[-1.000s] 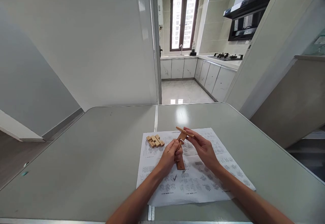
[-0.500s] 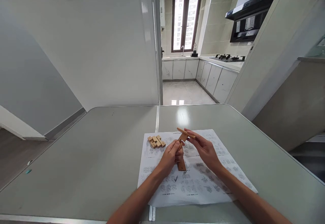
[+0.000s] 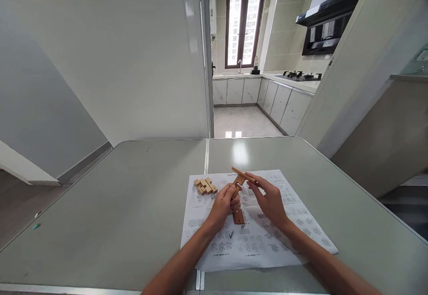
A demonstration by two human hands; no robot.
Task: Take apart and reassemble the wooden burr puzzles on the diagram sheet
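Head view, my left hand [image 3: 223,206]: fingers closed round a brown, flat wooden piece [image 3: 240,179], whose upper end juts out above my grip, sloping up to the right. I seem to grip it low so that this end is free to meet the other part.
My right hand [image 3: 271,200]: fingers pinched on the near right end of a thin, light-brown wooden slat [image 3: 237,170]; a fingertip hold, probably for fine control of its angle.
Slat: lies across the top of the piece in my left hand, its far end poking out to the left; whether the two are joined, I cannot tell.
Dark brown, flat wooden end [image 3: 238,218]: shows below my left fingers, over the paper; my hand hides whether it belongs to the piece I grip.
White paper sheet with printed line diagrams [image 3: 267,259]: spread under both hands, likely to be readable while I handle the wood.
Pale, blocky wooden cluster [image 3: 205,186]: on the sheet's upper left corner, apart from my hands, perhaps for clearance.
Grey-green worktop [image 3: 133,215]: carries the sheet.
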